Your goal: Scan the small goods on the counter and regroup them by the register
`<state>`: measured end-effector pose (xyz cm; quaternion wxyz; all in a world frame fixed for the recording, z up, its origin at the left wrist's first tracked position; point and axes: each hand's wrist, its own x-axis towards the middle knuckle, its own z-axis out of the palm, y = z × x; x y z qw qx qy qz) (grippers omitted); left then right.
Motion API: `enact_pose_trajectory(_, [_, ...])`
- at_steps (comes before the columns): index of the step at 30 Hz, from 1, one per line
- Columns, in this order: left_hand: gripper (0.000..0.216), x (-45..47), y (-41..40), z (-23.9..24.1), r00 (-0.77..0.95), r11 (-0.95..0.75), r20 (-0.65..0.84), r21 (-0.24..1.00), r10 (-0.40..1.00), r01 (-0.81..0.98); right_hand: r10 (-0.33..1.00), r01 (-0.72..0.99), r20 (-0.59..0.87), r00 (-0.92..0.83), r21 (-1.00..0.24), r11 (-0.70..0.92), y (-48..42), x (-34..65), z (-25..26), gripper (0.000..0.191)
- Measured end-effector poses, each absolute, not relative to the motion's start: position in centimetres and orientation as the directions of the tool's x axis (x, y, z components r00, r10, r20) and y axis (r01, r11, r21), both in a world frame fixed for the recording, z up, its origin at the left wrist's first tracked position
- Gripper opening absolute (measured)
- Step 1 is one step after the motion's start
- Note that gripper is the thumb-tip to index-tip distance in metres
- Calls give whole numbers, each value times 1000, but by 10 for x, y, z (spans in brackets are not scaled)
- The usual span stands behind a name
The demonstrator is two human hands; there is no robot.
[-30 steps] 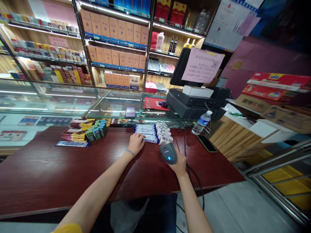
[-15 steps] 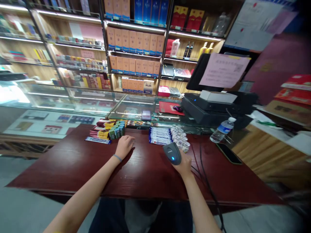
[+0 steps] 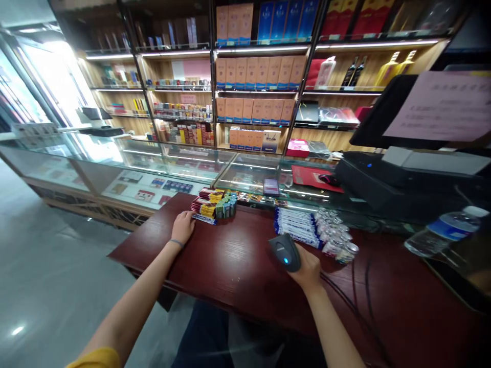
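Observation:
My right hand (image 3: 308,268) is wrapped around the grip of a dark grey barcode scanner (image 3: 286,251) with a lit blue light, held above the dark red table. At the table's left, my left hand (image 3: 182,227) has its fingers and thumb at the near end of a blue and white wrapped bar (image 3: 205,219); that end is hidden by the fingers. Right behind the bar sits a stack of red and yellow packets (image 3: 207,202), beside several small green tubes (image 3: 226,205). Beyond the scanner lie a row of blue and white wrapped bars (image 3: 297,226) and several small clear-lidded jars (image 3: 335,234).
A water bottle (image 3: 441,234) stands on the right, with a dark phone (image 3: 456,283) below it. Black cables (image 3: 345,299) run across the table. Behind are a glass display counter (image 3: 249,174), a monitor with a pink paper (image 3: 441,110), and shelves of boxes.
My left hand has moved left from the bare table to the blue and white bar. My right hand still holds the scanner. The view has turned left.

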<state>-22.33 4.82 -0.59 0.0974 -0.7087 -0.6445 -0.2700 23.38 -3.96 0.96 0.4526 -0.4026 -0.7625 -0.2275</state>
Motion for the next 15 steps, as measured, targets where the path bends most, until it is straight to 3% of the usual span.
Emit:
enact_pose_trajectory(9, [35, -214, 48, -11, -27, -50, 408, 176, 913, 983, 426, 834, 865, -265, -16, 551, -42, 244, -2, 38])
enact_pose_trajectory(15, [29, -218, 41, -7, 69, -158, 431, 174, 900, 972, 417, 824, 867, -273, -12, 566, -44, 243, -1, 38])
